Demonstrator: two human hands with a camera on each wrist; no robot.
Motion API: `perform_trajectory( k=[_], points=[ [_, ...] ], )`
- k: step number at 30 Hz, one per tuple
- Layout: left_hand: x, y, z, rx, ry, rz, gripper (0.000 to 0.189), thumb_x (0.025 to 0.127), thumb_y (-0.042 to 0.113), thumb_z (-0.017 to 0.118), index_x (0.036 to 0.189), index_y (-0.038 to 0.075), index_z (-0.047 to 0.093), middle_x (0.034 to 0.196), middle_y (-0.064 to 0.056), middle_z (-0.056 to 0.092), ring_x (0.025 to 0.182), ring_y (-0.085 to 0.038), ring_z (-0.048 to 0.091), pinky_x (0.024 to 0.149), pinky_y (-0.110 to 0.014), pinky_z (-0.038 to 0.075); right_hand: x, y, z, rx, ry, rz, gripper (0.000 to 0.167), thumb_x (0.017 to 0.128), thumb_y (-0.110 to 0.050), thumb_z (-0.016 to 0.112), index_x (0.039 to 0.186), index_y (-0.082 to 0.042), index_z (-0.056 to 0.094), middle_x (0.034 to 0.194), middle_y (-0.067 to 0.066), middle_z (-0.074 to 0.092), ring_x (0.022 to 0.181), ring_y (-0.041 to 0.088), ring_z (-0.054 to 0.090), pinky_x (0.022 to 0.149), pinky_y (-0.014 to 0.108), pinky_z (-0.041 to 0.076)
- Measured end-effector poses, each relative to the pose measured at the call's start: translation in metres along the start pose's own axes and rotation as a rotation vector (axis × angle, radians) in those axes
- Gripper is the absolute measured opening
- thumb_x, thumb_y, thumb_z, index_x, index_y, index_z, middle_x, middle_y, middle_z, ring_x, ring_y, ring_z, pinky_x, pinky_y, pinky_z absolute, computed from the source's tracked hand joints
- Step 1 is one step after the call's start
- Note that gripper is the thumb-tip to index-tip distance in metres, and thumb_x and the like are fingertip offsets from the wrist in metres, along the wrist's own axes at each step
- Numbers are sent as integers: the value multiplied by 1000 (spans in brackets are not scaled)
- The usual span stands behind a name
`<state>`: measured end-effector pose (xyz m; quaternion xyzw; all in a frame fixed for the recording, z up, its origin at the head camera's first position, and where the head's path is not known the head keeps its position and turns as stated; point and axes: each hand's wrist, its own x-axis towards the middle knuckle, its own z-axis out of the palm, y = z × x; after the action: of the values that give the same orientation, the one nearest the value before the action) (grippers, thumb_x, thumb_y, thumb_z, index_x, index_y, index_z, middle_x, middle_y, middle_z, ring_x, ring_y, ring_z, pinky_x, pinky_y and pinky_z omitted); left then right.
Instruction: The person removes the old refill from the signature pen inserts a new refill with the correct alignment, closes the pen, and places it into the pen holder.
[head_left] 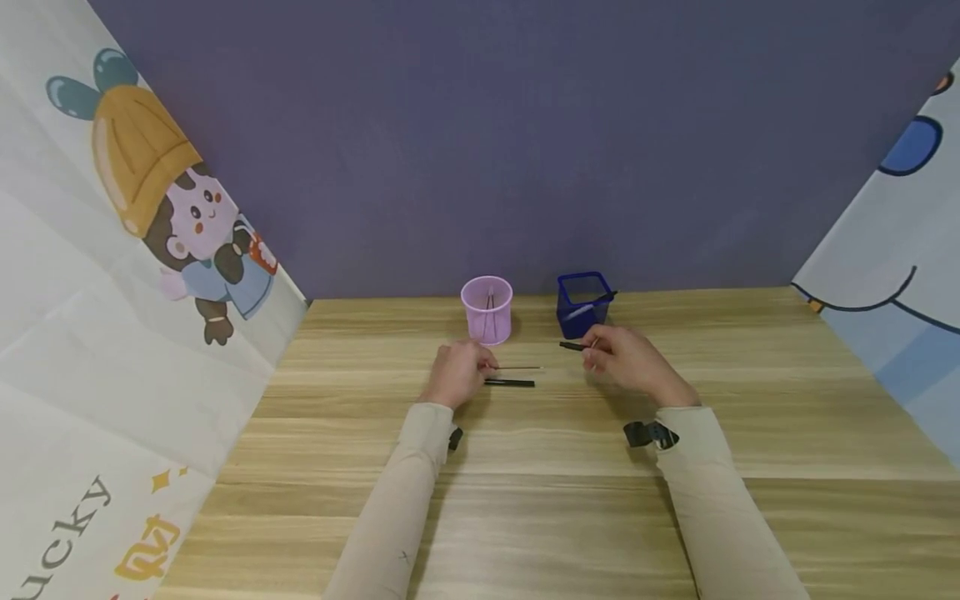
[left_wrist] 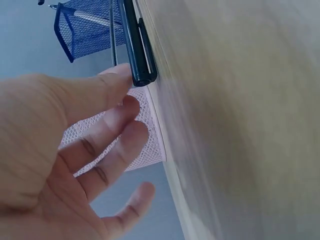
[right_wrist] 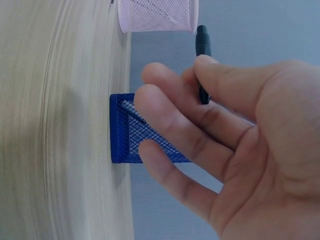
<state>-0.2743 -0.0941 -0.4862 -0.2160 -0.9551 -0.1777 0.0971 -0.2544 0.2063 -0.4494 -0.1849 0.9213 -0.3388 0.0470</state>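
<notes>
left grip pinches a thin stick jutting rightward, just beside a black pen on the bench; right grip pinches a short dark rod near the blue holder.

We face a wood table and a dark wall.
Streaked grain runs left to right across the table, with a soft sheen near us. At left, we see a white wall with a cartoon figure and lettering; at right, a white print with blue patches.
</notes>
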Motion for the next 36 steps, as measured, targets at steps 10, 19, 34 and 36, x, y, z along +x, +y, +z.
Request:
perform_trajectory(
  k=[10,19,34,36],
  points=[
    [2,-2,-2,-16,-54,-96,4,87,21,82,90,21,81,93,3,80,89,-20,72,94,-51,51,1,-1,-1,-1,0,-8,21,104,-12,58,118,2,65,93,11,76,80,27,73,75,41,59],
    [2,-4,-1,-10,-69,-117,4,87,21,82,91,21,81,92,2,79,89,-22,71,89,-49,48,1,0,0,1,2,-4,21,104,-12,58,118,1,65,91,8,76,80,27,73,73,39,58],
    [4,-8,2,-25,-58,-127,5,86,19,81,90,22,79,90,2,79,87,-21,71,89,-50,49,0,-1,0,13,10,2,15,104,-12,58,113,-3,66,91,10,76,80,28,72,68,34,56],
    [4,-8,2,-27,-57,-129,5,86,19,81,89,22,79,89,2,78,86,-21,70,89,-50,49,1,-1,0,12,12,1,15,104,-12,59,113,-2,67,90,9,76,80,28,72,67,34,56]
  ],
)
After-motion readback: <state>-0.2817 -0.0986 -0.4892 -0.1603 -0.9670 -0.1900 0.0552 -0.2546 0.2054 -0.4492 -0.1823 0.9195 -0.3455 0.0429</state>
